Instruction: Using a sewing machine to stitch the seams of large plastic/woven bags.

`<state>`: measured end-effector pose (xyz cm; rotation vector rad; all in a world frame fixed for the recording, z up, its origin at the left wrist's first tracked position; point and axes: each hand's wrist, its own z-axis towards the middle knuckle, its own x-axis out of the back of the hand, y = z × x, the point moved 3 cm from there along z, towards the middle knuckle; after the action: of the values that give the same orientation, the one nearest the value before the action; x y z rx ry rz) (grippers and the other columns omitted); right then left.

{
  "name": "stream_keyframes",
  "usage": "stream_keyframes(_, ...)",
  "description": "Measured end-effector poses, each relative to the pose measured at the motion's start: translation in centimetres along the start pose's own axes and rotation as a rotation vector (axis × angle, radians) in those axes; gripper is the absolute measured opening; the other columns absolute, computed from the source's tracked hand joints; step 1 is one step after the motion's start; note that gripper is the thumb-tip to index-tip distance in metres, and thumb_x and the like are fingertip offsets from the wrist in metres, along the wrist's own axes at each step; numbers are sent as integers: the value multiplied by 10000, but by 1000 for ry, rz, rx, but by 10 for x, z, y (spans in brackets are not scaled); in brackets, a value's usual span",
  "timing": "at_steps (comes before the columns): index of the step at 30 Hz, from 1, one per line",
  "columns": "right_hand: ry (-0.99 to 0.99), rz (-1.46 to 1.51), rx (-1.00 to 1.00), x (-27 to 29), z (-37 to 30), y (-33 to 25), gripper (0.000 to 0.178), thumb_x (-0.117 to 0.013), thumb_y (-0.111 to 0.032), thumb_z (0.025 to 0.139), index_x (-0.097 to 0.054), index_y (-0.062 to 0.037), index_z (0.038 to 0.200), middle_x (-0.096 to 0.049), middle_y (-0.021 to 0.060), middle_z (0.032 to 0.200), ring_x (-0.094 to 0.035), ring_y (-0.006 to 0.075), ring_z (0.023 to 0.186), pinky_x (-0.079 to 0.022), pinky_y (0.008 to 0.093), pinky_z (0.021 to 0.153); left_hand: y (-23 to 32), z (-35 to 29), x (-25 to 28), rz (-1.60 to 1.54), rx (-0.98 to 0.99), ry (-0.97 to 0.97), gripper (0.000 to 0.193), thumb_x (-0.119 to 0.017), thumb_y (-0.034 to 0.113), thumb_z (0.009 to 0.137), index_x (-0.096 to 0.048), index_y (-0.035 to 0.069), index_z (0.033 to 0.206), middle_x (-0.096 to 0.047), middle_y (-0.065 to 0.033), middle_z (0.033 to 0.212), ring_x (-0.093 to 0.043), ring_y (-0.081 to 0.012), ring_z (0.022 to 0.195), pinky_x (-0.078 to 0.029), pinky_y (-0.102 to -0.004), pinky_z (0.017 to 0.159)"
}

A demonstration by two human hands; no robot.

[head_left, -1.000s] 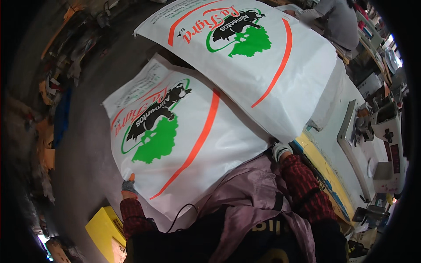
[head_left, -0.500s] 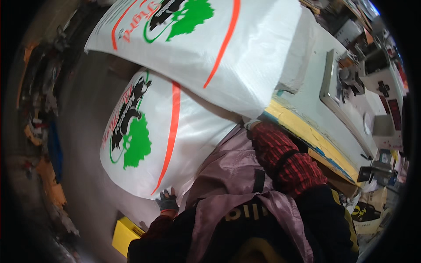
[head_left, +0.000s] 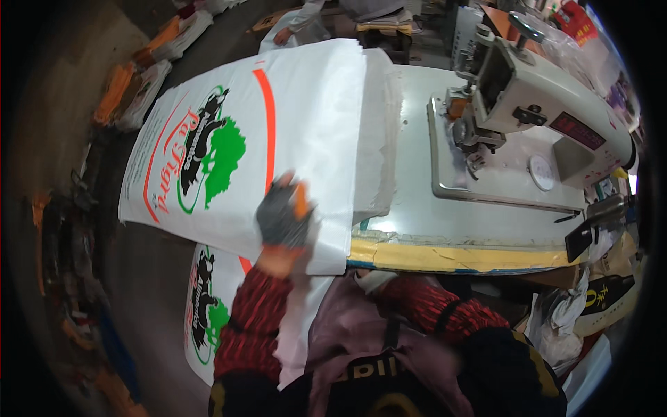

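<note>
A white woven sack point(head_left: 313, 118), with a red stripe, green tree and black animal print, lies across the left end of a sewing machine table point(head_left: 417, 160). Over its near part is my left hand point(head_left: 285, 215) in a dark grey glove, an orange patch showing at its fingers. Motion blur hides how those fingers are set. My right hand point(head_left: 373, 279) is low at the table's front edge by the sack's near corner, its fingers mostly hidden. Below hangs a second printed sack point(head_left: 215, 313), against my mauve apron point(head_left: 354, 313).
A white industrial sewing machine point(head_left: 542, 104) stands on the table at the right. Yellow tape point(head_left: 458, 257) covers the table's front edge. Bundled sacks point(head_left: 142, 94) lie at the far left. Another person's hand point(head_left: 283, 36) is at the back.
The upper sack has come down flatter onto the table end. My left hand has risen from the lower sack onto the upper one. The view has turned, showing more of the machine.
</note>
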<state>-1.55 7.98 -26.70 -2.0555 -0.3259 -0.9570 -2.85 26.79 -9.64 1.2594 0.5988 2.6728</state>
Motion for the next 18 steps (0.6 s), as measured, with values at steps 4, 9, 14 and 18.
stream_keyframes(4, -41, 24, 6, 18, -34, 10, 419, -316, -363, 885, -462, -103, 1179, -501, 170, 1201, -490, 349, 1090, -379, 417, 909, 6, 77, -93, 359, 246, 6, 550, -680, 295, 706, -494, 43, 1158, -567, -130, 1078, -521, -311, 1008, -465, -384, 804)
stream_keyframes(9, -257, 40, 87, 17, -50, 24, 368, -338, -359, 880, -507, -98, 1077, -551, 158, 1085, -542, 329, 982, -405, 416, 838, -50, 92, -120, 237, 547, 5, 271, -629, 289, 750, -616, 34, 841, -636, -120, 801, -610, -268, 722, -484, -362, 676)
stream_keyframes(14, -45, 919, 387, 82, -53, 1, 362, -536, -152, 847, -452, -55, 1186, -580, 116, 994, -579, 201, 883, -451, 290, 784, -77, 45, -100, -514, 1034, -57, 204, -550, 228, 837, -594, 37, 895, -545, -43, 660, -509, -149, 562, -405, -336, 512)
stream_keyframes(18, 292, 1385, -39, 127, -29, 20, 585, -579, -92, 830, -251, -22, 1310, -570, 98, 996, -585, 164, 820, -482, 268, 692, 17, -7, -65, -630, 969, -31, 135, -546, 164, 842, -578, 33, 855, -498, -15, 635, -488, -136, 555, -408, -320, 508)
